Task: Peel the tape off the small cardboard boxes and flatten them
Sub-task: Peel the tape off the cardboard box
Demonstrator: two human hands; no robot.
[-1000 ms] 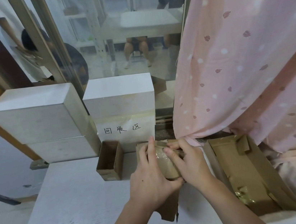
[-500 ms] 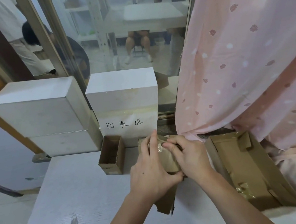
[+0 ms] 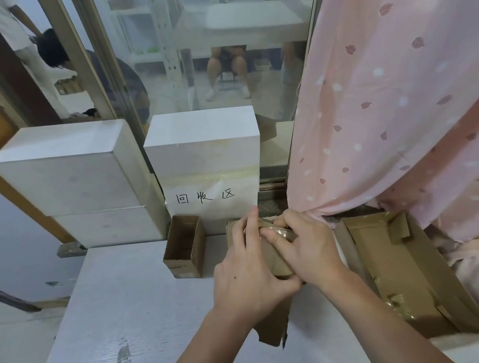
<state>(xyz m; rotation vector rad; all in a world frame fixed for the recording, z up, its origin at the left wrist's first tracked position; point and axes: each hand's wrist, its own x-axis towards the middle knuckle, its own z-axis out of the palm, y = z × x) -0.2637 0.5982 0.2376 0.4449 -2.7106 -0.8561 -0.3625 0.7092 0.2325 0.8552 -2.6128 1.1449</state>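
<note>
Head view: a small cardboard box [image 3: 276, 260] is held above the white desk [image 3: 121, 312], near its far edge, between both hands. The left hand [image 3: 245, 281] is wrapped round the box's left side, fingers curled over the top and thumb pressed underneath. The right hand [image 3: 308, 251] is clamped on the box's right side, with clear tape [image 3: 280, 232] pinched between thumb and fingertips at the top. A torn cardboard flap [image 3: 274, 326] is seen hanging below the left wrist.

Just left of the held box, an open small box [image 3: 184, 248] is stood on the desk, touching a white block labelled with handwritten characters [image 3: 206, 167]. Two stacked white blocks [image 3: 71, 185] are placed further left. On the right, a larger open cardboard tray [image 3: 396, 270] with crumpled tape scraps [image 3: 395, 301] inside is set at the desk's edge, partly under a pink patterned curtain [image 3: 397, 93]. Behind the blocks a glass partition [image 3: 202, 49] is seen; beyond it a seated person's legs [image 3: 226, 70] and a bent-over person [image 3: 63, 58] at left are visible.
</note>
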